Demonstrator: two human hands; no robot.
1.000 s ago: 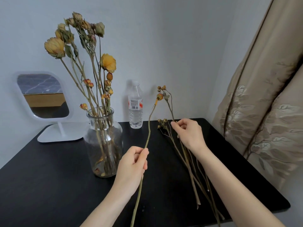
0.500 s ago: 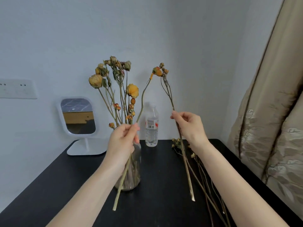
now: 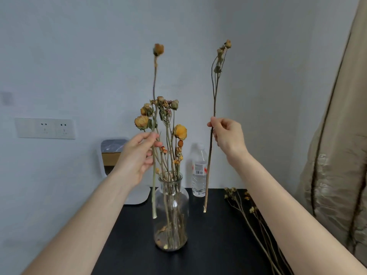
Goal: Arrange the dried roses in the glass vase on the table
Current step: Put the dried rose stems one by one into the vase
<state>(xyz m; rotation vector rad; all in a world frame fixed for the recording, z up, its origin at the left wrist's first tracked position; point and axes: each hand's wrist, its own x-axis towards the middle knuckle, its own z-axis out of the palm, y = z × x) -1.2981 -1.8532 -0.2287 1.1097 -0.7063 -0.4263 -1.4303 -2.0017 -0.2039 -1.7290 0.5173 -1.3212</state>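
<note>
While left fingers (image 3: pixel 152 137) pinch rose stem (image 3: pixel 154 80) mid-length | right fingers (image 3: pixel 213 124): bud stem (image 3: pixel 214 104)

Head camera looks forward over the table (image 3: pixel 208 245).

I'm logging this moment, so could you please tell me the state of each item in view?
Left hand: pinching the single rose.
Right hand: pinching the branched stem.
Single rose: upright, outside the vase.
Branched stem: upright, off the table.
Vase: upright, holding dried roses.
Bottle: upright, on the table.
Loose stems: lying on the table.
</note>
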